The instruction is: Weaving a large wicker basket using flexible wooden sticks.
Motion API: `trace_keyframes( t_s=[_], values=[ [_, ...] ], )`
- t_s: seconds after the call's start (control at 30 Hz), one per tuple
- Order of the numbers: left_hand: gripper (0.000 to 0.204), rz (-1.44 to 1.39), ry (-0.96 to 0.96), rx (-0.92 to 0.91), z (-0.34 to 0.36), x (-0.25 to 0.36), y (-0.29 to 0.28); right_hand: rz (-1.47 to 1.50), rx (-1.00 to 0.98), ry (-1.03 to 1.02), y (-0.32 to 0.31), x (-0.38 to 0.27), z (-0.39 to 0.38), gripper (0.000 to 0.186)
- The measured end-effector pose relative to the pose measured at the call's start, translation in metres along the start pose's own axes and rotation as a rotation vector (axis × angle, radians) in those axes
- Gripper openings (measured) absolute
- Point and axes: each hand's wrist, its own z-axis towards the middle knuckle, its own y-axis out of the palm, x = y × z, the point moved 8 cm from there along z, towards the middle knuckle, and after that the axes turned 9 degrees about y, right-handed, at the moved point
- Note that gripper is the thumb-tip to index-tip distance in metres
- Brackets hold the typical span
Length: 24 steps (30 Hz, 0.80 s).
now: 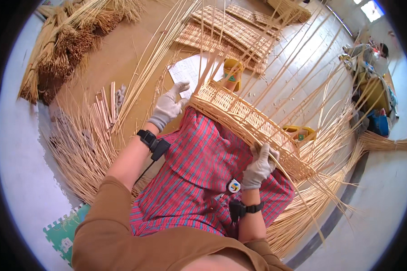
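A partly woven wicker basket [242, 118], long and narrow, lies tilted across my knees on a red plaid cloth [199, 156]. Tall loose stakes rise from it toward the far side. My left hand [169, 106], in a pale work glove, is beside the basket's left end with its fingers apart and nothing visible in them. At the near edge, right of the middle, my gloved right hand [260, 167] pinches a long wicker strand [298, 192]. That strand trails down past the hand to the lower right. The glove partly hides the weave there.
Loose wicker rods [298, 221] spread along my right, with more thin rods [86, 153] at left. Tied straw bundles [72, 49] stand far left. Woven panels [235, 34] lie ahead, near a written paper sheet [192, 72]. Yellow slippers [233, 67] are beyond the basket.
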Motion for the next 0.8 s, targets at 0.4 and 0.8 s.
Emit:
trace_keyframes(
  t_s=[0.4,0.8],
  values=[
    [0.062,-0.048,-0.003,0.034,0.012,-0.010,0.019,-0.081,-0.030,-0.160,0.014,-0.022,-0.004,0.013],
    [0.044,0.182,-0.003,0.108,0.027,0.019,0.012,0.069,-0.125,0.217,0.002,0.041,0.019,0.011]
  ],
)
